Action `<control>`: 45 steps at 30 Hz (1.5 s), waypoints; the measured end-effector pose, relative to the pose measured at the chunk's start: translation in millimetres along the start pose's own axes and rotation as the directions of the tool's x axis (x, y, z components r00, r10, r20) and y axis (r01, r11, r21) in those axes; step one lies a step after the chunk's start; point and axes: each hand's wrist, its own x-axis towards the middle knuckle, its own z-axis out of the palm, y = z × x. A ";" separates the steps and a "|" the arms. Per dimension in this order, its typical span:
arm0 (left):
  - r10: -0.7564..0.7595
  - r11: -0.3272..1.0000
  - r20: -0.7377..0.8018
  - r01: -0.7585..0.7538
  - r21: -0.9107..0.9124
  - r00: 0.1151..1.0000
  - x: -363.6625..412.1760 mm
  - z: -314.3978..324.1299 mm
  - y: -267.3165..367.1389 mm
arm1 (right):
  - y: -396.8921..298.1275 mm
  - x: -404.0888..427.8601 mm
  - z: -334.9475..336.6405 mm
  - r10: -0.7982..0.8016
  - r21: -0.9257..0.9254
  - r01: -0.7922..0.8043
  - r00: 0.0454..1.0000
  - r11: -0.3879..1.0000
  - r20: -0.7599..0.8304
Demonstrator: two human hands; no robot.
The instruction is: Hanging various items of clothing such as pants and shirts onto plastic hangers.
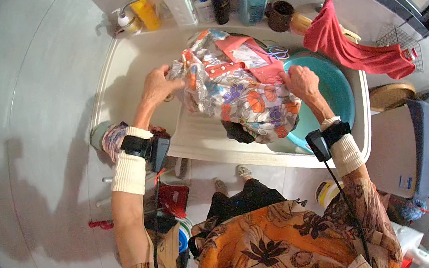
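Observation:
A floral-print shirt (248, 95) with a coral-red collar and a buttoned placket lies bunched over the ribbed washboard (197, 130) of a cream laundry sink (127, 59). At its left edge my left hand (157, 87) pinches the fabric between thumb and fingers. My right hand (302, 81) grips the shirt's right side near the collar, above the rim of a teal plastic basin (341, 84). The shirt hides part of that basin. Black fabric (239, 131) shows at the shirt's lower edge; whether it belongs to the shirt I cannot tell.
Several bottles, including a yellow bottle (145, 10) and a teal pump bottle (254, 1), line the back ledge beside a brown cup (280, 15). A metal faucet (138, 0) projects there. A red cloth (352, 47) drapes over the right corner. Cables hang from both wrist devices.

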 end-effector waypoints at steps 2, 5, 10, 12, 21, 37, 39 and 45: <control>-0.042 0.985 -0.154 0.015 -0.173 0.987 -13.7 7.4 21.5 | -6.0 0.0 -16.2 -0.089 0.047 0.095 0.991 0.994 -0.103; 0.245 0.960 -0.069 -0.232 0.156 0.967 -25.0 28.7 31.1 | -12.1 3.6 -10.9 -0.275 0.103 0.281 0.959 0.954 -0.073; -0.055 0.976 -0.465 -0.050 -0.211 0.884 -61.6 49.5 26.6 | -17.2 6.1 -19.3 -0.445 0.167 0.451 0.892 0.877 -0.077; -0.293 0.863 -0.368 0.078 -0.500 0.882 -82.4 62.3 31.3 | -13.8 9.1 -9.0 -0.435 0.151 0.456 0.887 0.877 -0.154; -0.410 0.657 -0.165 0.165 -0.735 0.897 -196.2 136.5 -21.9 | -194.1 -64.4 -14.5 -0.833 0.626 0.641 0.553 0.444 0.025; -0.832 0.206 -0.171 0.008 -0.979 0.527 -471.8 91.6 -93.2 | -370.8 -163.3 116.3 -0.961 0.484 0.837 0.163 0.255 0.223; -0.839 0.192 -0.179 -0.028 -0.981 0.514 -486.6 85.9 -99.5 | -386.0 -171.4 114.3 -0.974 0.482 0.850 0.141 0.212 0.179; -0.864 0.159 -0.173 -0.069 -0.985 0.473 -486.0 82.0 -126.5 | -416.2 -158.2 130.0 -0.953 0.108 0.948 0.290 0.298 0.087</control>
